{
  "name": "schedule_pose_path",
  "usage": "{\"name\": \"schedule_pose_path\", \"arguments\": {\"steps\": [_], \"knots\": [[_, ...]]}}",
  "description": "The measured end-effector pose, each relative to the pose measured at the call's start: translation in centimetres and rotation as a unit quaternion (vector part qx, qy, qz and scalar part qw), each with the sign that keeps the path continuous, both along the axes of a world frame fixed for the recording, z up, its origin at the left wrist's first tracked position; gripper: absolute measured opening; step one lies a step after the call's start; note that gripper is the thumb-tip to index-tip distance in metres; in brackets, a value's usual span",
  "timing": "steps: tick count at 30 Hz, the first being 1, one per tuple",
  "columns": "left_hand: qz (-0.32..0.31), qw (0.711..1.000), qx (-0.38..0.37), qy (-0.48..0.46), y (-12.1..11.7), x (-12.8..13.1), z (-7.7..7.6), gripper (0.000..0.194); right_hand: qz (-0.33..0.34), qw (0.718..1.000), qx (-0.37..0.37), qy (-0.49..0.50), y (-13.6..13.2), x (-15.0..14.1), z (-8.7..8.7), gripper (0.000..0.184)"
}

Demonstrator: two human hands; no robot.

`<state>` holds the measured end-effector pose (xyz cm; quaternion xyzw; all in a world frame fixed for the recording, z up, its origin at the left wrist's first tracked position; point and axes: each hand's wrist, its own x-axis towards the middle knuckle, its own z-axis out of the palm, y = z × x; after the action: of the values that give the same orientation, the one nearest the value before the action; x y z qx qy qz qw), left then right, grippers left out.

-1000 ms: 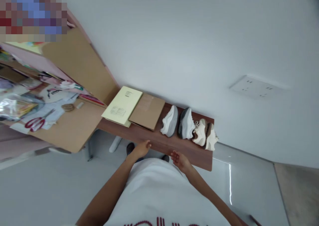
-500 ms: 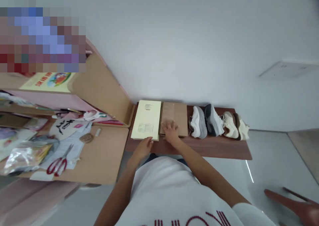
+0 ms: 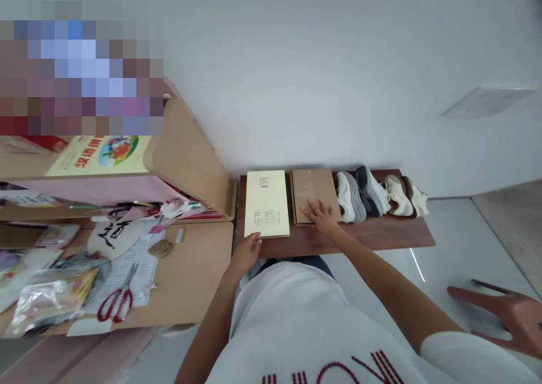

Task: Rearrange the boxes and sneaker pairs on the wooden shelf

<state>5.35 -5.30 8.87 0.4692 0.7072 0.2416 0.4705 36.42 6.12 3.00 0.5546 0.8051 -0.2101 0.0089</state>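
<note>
A flat cream box (image 3: 266, 200) with small printed labels lies on a dark wooden bench (image 3: 381, 237). My left hand (image 3: 248, 251) is at its near left corner, fingers stretched against the front edge without wrapping round it. To the right, across a narrow gap, is a brown cardboard box (image 3: 311, 186). My right hand (image 3: 322, 217) rests on the near part of its lid with the fingers spread. Beside that box stands a grey-and-white sneaker (image 3: 351, 197), followed by a dark-and-white sneaker (image 3: 372, 192) and a pair of cream shoes (image 3: 406, 197).
On the left, a desk (image 3: 199, 271) joins a shelf unit. Red-handled scissors (image 3: 116, 304), papers, a plastic packet (image 3: 55, 296) and a round brown item (image 3: 161, 248) lie on it. A wall rises behind the bench. A reddish-brown stool (image 3: 508, 316) stands at lower right.
The brown cardboard box has slid right under my right hand, widening its gap from the cream box and closing in on the sneakers. My left hand stays by the cream box. The view has shifted slightly.
</note>
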Motion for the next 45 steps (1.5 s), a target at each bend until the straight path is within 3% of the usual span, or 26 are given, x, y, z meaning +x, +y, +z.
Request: {"name": "schedule_pose_path", "arguments": {"steps": [4,8,10,13,17,27,39,45], "knots": [[0.076,0.997,0.019,0.008,-0.6,-1.1,0.3,0.032,0.021,1.0,-0.004,-0.018,-0.1,-0.2,0.6,0.076],[0.116,0.992,0.032,0.049,-0.5,-3.0,0.4,0.027,-0.023,0.995,-0.002,0.1,-2.0,-2.6,1.5,0.073],[0.122,0.99,0.024,0.071,-0.1,-3.7,0.4,0.029,-0.075,0.975,-0.01,0.211,-3.4,-4.6,1.8,0.062],[0.125,0.989,0.039,0.065,0.8,-3.9,0.2,0.038,-0.181,0.919,-0.04,0.348,-5.3,-7.7,1.8,0.042],[0.152,0.985,0.077,-0.004,2.1,-3.3,-1.0,0.037,-0.277,0.875,-0.046,0.394,-5.9,-10.5,1.6,0.032],[0.129,0.99,0.023,-0.043,3.1,-4.3,-4.2,0.067,-0.298,0.891,-0.054,0.339,-4.4,-12.9,0.1,0.057],[0.129,0.99,-0.016,-0.052,5.4,-4.8,-6.0,0.071,-0.32,0.892,-0.071,0.31,-3.5,-14.3,-1.7,0.076],[0.12,0.991,-0.037,-0.037,6.4,-4.9,-7.3,0.072,-0.337,0.89,-0.098,0.292,-2.5,-14.9,-1.7,0.085]]}}
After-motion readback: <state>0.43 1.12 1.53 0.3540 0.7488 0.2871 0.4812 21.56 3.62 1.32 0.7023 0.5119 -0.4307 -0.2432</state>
